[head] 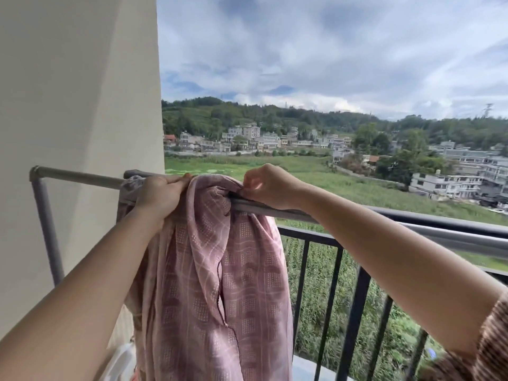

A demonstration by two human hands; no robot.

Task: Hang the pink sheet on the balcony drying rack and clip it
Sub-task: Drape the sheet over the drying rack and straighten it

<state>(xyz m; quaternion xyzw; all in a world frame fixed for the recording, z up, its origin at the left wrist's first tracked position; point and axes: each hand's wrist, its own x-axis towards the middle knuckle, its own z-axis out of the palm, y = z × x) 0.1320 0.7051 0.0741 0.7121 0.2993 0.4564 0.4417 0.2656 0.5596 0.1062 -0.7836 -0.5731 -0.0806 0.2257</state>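
Pink sheet [220,270] hung bunched over the grey top bar of the drying rack [82,178], close to the white wall [77,92], with most of its length falling in thick vertical folds toward the bottom of the view. It looked like thin woven cotton with a pale check and dot pattern: soft, limp, with no stiffness of its own, so it would take whatever shape the bar and the hands gave it. Gathered like this it was probably moderately heavy, more so if damp, and the smooth metal tube would likely let it slide toward the heavier side unless the weight were evened out.

The left hand [158,199] had its grip clenched on a gathered wad of fabric at the bar, fingers wrapped over the top. The right hand [268,187] pinched a fold of the cloth between thumb and fingertips where it crossed the bar, just beside the main bundle. The best hold, by the look of it, would be along the hem edge, drawing it rightward along the free stretch of bar to spread the sheet flat before clipping.

No clips were visible. A white object [121,361] showed at the lower edge beside the sheet, possibly a basket; its contents could not be made out. Beyond the rack stood the black balcony railing [357,284].
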